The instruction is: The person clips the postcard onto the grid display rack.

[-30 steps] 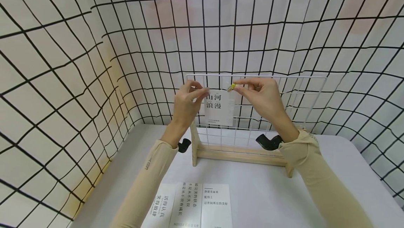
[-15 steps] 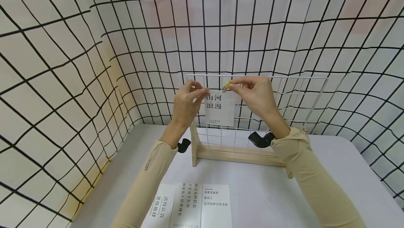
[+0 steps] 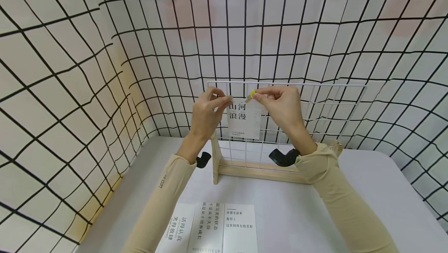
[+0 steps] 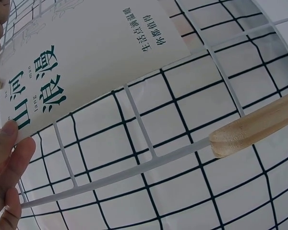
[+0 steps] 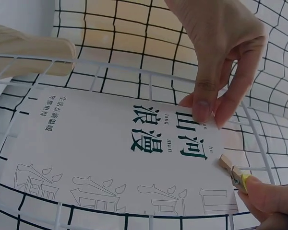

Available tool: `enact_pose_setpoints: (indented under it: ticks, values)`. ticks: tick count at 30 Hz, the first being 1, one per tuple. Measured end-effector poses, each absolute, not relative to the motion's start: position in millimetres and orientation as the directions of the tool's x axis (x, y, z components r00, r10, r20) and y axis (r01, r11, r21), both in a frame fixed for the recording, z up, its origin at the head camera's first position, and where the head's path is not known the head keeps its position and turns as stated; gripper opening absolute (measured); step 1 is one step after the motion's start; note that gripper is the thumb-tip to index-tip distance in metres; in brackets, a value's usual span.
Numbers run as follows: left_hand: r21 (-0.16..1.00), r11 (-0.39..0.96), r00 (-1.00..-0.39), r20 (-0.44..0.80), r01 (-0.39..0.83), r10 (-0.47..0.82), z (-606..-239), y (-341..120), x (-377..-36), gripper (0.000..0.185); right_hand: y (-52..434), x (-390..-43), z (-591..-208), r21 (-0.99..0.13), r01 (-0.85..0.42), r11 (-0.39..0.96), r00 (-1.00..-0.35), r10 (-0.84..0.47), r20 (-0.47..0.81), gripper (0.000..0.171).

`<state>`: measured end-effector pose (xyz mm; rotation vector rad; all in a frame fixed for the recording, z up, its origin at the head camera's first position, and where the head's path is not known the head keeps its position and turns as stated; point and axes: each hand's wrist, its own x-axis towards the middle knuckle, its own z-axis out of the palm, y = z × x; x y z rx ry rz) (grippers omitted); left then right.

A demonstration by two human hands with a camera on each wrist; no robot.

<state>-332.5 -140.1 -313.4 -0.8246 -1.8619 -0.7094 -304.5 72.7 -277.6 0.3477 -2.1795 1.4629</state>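
Note:
A white card [image 3: 244,127] with dark lettering hangs upright against a white wire grid rack [image 3: 260,82]. At its upper left corner my left hand [image 3: 208,111] pinches it between thumb and fingers. My right hand [image 3: 284,105] pinches a small wooden clothespin [image 3: 249,98] with a yellow ornament by its handle end. In the right wrist view the tip of the clothespin [image 5: 232,171] lies right at the card's top edge, near the middle. The left wrist view shows the card [image 4: 101,52] slanting across the wires, with the left thumb on its corner.
The rack stands on a wooden base [image 3: 259,171] with a wooden foot [image 3: 215,163] at the left. Several printed cards [image 3: 239,231] lie side by side on the white table [image 3: 290,214] in front. A black-gridded curtain [image 3: 280,35] surrounds the table.
My right hand has moved left with the clothespin, from near the card's right corner to the middle of its top edge. My left hand stays at the left corner.

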Motion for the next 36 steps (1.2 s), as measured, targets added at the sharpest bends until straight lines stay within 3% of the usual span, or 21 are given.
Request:
enact_pose_setpoints:
  ticks: [18, 36]
  values:
    - [0.162, 0.607, -0.356, 0.909, 0.778, 0.215, -313.6, -138.4, -332.3, 0.01, 74.0, -303.4, -275.5, -0.803, -0.449, 0.393, -0.861, 0.052, 0.506, 0.017]
    - [0.163, 0.599, -0.368, 0.9, 0.784, 0.236, -312.0, -141.1, -332.6, 0.01, 74.7, -301.5, -273.5, -0.745, -0.452, 0.49, -0.856, -0.003, 0.517, 0.016]
